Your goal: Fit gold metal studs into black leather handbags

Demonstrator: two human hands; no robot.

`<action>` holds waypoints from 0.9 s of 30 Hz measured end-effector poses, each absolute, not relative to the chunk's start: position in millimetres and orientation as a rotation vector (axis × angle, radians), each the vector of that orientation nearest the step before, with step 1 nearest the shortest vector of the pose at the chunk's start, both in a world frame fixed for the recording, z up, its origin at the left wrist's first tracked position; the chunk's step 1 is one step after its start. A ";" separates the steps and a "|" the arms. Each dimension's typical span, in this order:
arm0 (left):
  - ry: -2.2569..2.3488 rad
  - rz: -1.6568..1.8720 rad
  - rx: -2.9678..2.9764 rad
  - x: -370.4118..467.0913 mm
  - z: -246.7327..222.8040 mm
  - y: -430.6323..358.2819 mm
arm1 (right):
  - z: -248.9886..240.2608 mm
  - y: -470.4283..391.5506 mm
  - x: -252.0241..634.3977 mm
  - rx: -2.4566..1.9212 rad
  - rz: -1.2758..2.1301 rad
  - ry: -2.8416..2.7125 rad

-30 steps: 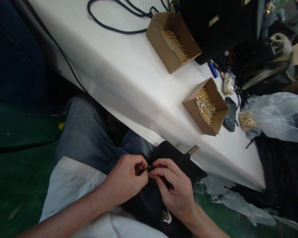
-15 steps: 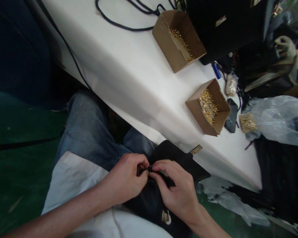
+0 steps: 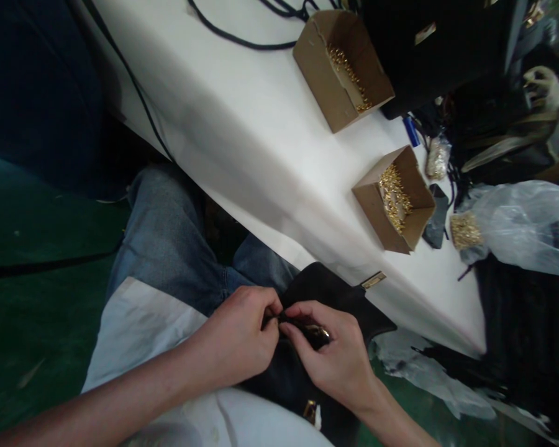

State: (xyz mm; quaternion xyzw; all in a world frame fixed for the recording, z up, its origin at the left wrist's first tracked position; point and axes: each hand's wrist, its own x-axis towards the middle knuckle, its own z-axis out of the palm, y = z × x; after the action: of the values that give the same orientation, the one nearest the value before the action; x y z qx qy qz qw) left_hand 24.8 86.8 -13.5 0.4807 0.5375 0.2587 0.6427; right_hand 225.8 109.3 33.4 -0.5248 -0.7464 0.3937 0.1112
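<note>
A black bag (image 3: 330, 288) lies across my lap, its flap spread toward the table and a gold metal clasp (image 3: 373, 280) on the flap's edge. Over it, my left hand (image 3: 249, 332) and my right hand (image 3: 333, 347) meet fingertip to fingertip. Both pinch a thin dark piece that looks like the bag's black strap (image 3: 302, 321); the exact spot gripped is mostly hidden by fingers. A gold-coloured bit (image 3: 323, 333) shows inside my right hand's curl. Lower on the bag sits another gold fitting (image 3: 311, 411) with something white beside it.
On the white-covered table (image 3: 242, 118) stand two cardboard boxes, an upper box (image 3: 328, 84) and a lower box (image 3: 377, 208), with small gold pieces inside. A black cord (image 3: 242, 42), a blue object (image 3: 410, 131) and a clear plastic bag (image 3: 526, 223) lie about. Green floor (image 3: 23, 347) shows left.
The view has shifted slightly. My hands stay together at the same place, and a gold bit now shows within my right hand's curl.
</note>
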 end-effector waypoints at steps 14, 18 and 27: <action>1.202 0.592 1.085 21.4 -7.2 91.2 | 32.4 112.7 226.5 -1.577 1.320 -2.076; 1.195 0.608 1.054 21.8 -7.3 90.4 | 34.1 114.0 226.1 -1.545 1.359 -2.081; 1.204 0.590 1.035 24.5 -7.2 90.7 | 39.1 115.2 223.1 -1.611 1.456 -2.004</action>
State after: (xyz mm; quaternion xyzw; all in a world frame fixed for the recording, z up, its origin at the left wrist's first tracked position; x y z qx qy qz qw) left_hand 24.5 90.7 -7.2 0.4578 0.5327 0.2612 0.6621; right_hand 223.1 115.2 39.1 -0.5428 -0.6753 0.4906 0.0934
